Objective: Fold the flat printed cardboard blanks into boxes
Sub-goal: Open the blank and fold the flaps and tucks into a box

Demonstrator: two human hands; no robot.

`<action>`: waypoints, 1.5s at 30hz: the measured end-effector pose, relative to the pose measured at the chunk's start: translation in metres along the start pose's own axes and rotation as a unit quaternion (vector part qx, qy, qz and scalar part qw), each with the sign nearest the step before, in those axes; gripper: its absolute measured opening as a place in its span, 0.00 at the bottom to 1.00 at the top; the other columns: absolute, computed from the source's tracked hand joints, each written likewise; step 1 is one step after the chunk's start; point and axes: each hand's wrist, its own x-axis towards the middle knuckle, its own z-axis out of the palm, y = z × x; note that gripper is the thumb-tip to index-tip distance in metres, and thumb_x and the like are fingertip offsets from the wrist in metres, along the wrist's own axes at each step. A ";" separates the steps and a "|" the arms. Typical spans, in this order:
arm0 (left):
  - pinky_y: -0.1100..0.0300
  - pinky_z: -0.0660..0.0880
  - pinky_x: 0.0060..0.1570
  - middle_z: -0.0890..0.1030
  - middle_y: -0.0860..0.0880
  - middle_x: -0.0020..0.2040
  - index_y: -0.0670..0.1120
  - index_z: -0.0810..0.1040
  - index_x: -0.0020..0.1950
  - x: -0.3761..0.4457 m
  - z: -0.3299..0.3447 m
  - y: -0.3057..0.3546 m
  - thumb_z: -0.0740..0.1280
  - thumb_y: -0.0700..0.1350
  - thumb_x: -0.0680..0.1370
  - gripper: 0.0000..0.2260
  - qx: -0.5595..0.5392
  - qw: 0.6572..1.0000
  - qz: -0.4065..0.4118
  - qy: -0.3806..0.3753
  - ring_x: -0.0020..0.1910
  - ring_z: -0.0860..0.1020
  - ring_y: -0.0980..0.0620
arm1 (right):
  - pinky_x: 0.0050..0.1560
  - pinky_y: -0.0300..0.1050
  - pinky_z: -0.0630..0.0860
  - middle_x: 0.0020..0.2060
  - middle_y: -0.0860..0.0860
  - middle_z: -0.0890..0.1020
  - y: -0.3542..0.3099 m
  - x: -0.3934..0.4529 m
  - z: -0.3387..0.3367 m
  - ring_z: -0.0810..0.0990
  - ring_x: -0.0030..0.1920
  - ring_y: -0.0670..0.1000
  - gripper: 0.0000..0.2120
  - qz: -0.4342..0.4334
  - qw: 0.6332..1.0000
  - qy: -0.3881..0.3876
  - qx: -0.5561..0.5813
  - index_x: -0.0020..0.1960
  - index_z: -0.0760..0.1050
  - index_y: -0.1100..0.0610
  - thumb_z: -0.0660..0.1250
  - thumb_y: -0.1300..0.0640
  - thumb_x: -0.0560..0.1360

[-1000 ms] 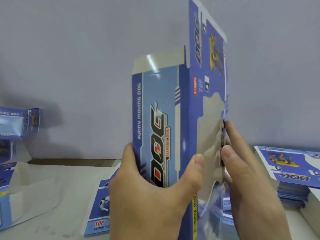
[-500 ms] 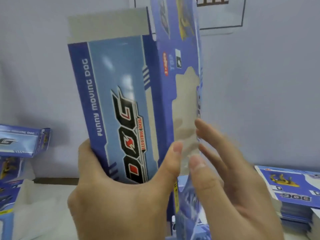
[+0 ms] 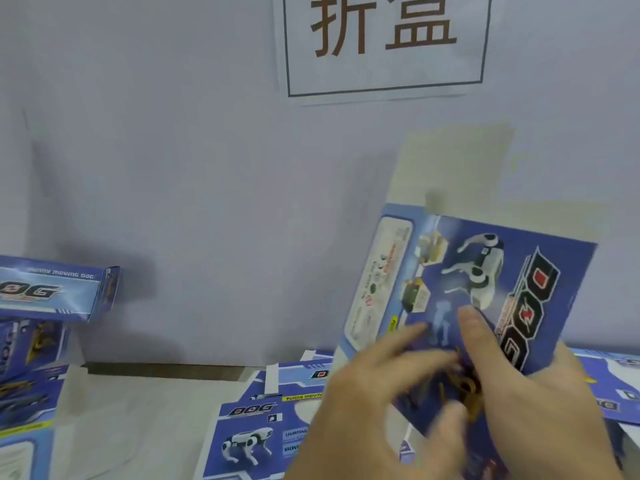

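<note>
Cardboard blank (image 3: pixel 485 292), blue print with white robot dog and "DOG" lettering, is up off the table at right of the head view, tilted, printed face toward me, bare grey flap sticking up at its top edge in front of the wall. Partly folded or still flat, cannot tell, heavy motion blur.

My left hand (image 3: pixel 374 410) is at the blank's lower edge, fingers spread and lying across the printed face, blurred; whether it actually clamps the card, cannot tell. My right hand (image 3: pixel 554 410) holds the lower right part, thumb (image 3: pixel 474 330) pressed flat on the printed front, the other fingers hidden behind the card, so it pinches the blank between thumb and fingers.

Below the hands, a flat blank (image 3: pixel 252 434) lies printed side up on the white table (image 3: pixel 138 420), more flat ones under and beside it. Stack of blanks (image 3: pixel 620 386) at far right, partly behind my right hand. At left, folded boxes (image 3: pixel 55 289) are piled, top one lying on its side. On the wall, a white sign (image 3: pixel 384 43) with two brown characters inside a dark border.
</note>
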 end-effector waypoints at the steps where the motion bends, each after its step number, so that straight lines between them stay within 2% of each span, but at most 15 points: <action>1: 0.78 0.67 0.57 0.76 0.71 0.60 0.67 0.79 0.61 -0.001 -0.003 0.000 0.71 0.55 0.70 0.19 0.039 0.997 0.023 0.070 0.65 0.70 0.72 | 0.32 0.36 0.63 0.33 0.41 0.77 -0.001 0.001 -0.003 0.72 0.33 0.40 0.12 -0.015 1.000 0.006 0.004 0.40 0.75 0.49 0.72 0.42 0.68; 3: 0.80 0.68 0.53 0.74 0.70 0.61 0.64 0.76 0.63 -0.014 -0.022 -0.006 0.75 0.59 0.67 0.25 0.027 0.972 0.069 0.224 0.62 0.70 0.74 | 0.33 0.39 0.62 0.34 0.40 0.76 0.001 0.002 -0.007 0.71 0.35 0.41 0.18 -0.018 1.000 -0.019 0.016 0.38 0.73 0.49 0.69 0.37 0.59; 5: 0.85 0.65 0.48 0.69 0.72 0.66 0.66 0.65 0.71 -0.013 -0.034 -0.013 0.78 0.68 0.61 0.42 -0.022 0.962 0.026 0.272 0.59 0.66 0.82 | 0.36 0.41 0.65 0.35 0.41 0.80 0.006 0.001 -0.008 0.74 0.38 0.41 0.25 -0.010 0.999 -0.045 0.011 0.40 0.74 0.49 0.68 0.36 0.49; 8: 0.84 0.68 0.43 0.69 0.74 0.64 0.75 0.55 0.71 -0.011 -0.050 -0.011 0.75 0.76 0.51 0.52 -0.076 0.965 -0.038 0.250 0.53 0.68 0.85 | 0.39 0.39 0.72 0.33 0.38 0.85 0.010 -0.001 -0.008 0.82 0.38 0.41 0.26 -0.001 0.994 -0.108 0.029 0.44 0.77 0.45 0.72 0.40 0.47; 11: 0.74 0.77 0.49 0.78 0.68 0.59 0.78 0.57 0.65 -0.014 -0.051 -0.009 0.75 0.74 0.48 0.49 -0.093 0.978 -0.030 0.186 0.56 0.78 0.68 | 0.30 0.25 0.73 0.32 0.32 0.83 0.012 -0.004 -0.003 0.80 0.33 0.30 0.23 -0.044 0.983 -0.163 0.068 0.47 0.75 0.41 0.73 0.48 0.52; 14: 0.66 0.80 0.49 0.82 0.61 0.57 0.68 0.63 0.71 -0.013 -0.039 -0.015 0.81 0.63 0.55 0.48 -0.111 0.986 -0.006 0.122 0.54 0.83 0.59 | 0.33 0.23 0.73 0.41 0.33 0.85 0.018 -0.003 0.003 0.83 0.40 0.33 0.42 -0.102 0.968 -0.211 0.085 0.65 0.72 0.41 0.76 0.43 0.51; 16: 0.66 0.81 0.46 0.84 0.59 0.55 0.65 0.68 0.69 -0.013 -0.032 -0.020 0.81 0.54 0.63 0.38 -0.135 0.986 0.003 0.098 0.52 0.84 0.57 | 0.34 0.24 0.75 0.45 0.33 0.85 0.023 0.000 0.005 0.84 0.42 0.34 0.51 -0.134 0.963 -0.217 0.085 0.74 0.63 0.40 0.85 0.55 0.59; 17: 0.66 0.80 0.45 0.85 0.58 0.54 0.67 0.70 0.65 -0.014 -0.030 -0.021 0.79 0.52 0.65 0.33 -0.144 0.985 0.004 0.091 0.51 0.85 0.56 | 0.34 0.24 0.74 0.46 0.31 0.84 0.026 0.003 0.004 0.83 0.42 0.34 0.47 -0.141 0.962 -0.212 0.094 0.75 0.60 0.38 0.74 0.60 0.63; 21: 0.73 0.77 0.42 0.84 0.65 0.49 0.79 0.72 0.49 -0.017 -0.026 -0.024 0.76 0.51 0.67 0.25 -0.135 0.989 -0.007 0.063 0.46 0.84 0.63 | 0.43 0.30 0.80 0.54 0.31 0.82 0.027 0.008 -0.002 0.83 0.50 0.36 0.46 -0.126 0.964 -0.195 0.128 0.74 0.61 0.32 0.80 0.41 0.62; 24: 0.75 0.76 0.39 0.83 0.68 0.42 0.82 0.69 0.42 -0.020 -0.029 -0.020 0.75 0.50 0.66 0.25 -0.134 0.989 -0.026 0.050 0.42 0.83 0.67 | 0.36 0.22 0.74 0.49 0.25 0.80 0.025 0.008 -0.002 0.80 0.47 0.28 0.41 -0.162 0.968 -0.152 0.121 0.73 0.62 0.32 0.75 0.43 0.63; 29: 0.56 0.83 0.47 0.82 0.55 0.58 0.73 0.68 0.55 -0.011 -0.037 -0.011 0.79 0.65 0.58 0.30 -0.167 0.963 -0.001 0.210 0.56 0.83 0.52 | 0.34 0.28 0.78 0.46 0.33 0.84 0.026 -0.002 0.007 0.85 0.43 0.37 0.40 -0.198 0.959 -0.172 0.107 0.71 0.64 0.31 0.72 0.46 0.61; 35: 0.57 0.83 0.37 0.83 0.54 0.56 0.70 0.74 0.58 -0.007 -0.028 -0.003 0.75 0.55 0.61 0.27 -0.140 0.965 0.052 0.213 0.54 0.84 0.50 | 0.36 0.30 0.79 0.49 0.32 0.83 0.024 0.000 0.005 0.84 0.47 0.37 0.40 -0.204 0.949 -0.215 0.108 0.68 0.64 0.25 0.73 0.46 0.61; 39: 0.54 0.84 0.39 0.80 0.46 0.58 0.66 0.79 0.48 -0.009 -0.022 -0.004 0.74 0.60 0.60 0.17 -0.068 0.969 0.051 0.233 0.53 0.83 0.43 | 0.35 0.38 0.82 0.43 0.47 0.86 0.023 -0.002 -0.003 0.87 0.42 0.49 0.25 -0.154 0.951 -0.240 0.121 0.57 0.74 0.33 0.80 0.52 0.67; 42: 0.64 0.80 0.36 0.78 0.51 0.55 0.63 0.77 0.45 -0.010 -0.016 -0.002 0.74 0.67 0.61 0.17 -0.052 0.967 0.065 0.242 0.52 0.82 0.47 | 0.36 0.34 0.79 0.35 0.51 0.85 0.010 0.014 -0.006 0.85 0.34 0.45 0.07 -0.132 0.942 -0.273 0.143 0.51 0.76 0.53 0.67 0.64 0.77; 45: 0.59 0.79 0.31 0.80 0.50 0.45 0.55 0.78 0.45 -0.011 -0.009 0.001 0.67 0.76 0.64 0.26 -0.122 0.961 0.051 0.243 0.42 0.84 0.49 | 0.27 0.31 0.71 0.24 0.51 0.77 0.011 0.012 -0.017 0.75 0.22 0.41 0.15 -0.152 0.936 -0.295 0.115 0.40 0.74 0.59 0.59 0.67 0.83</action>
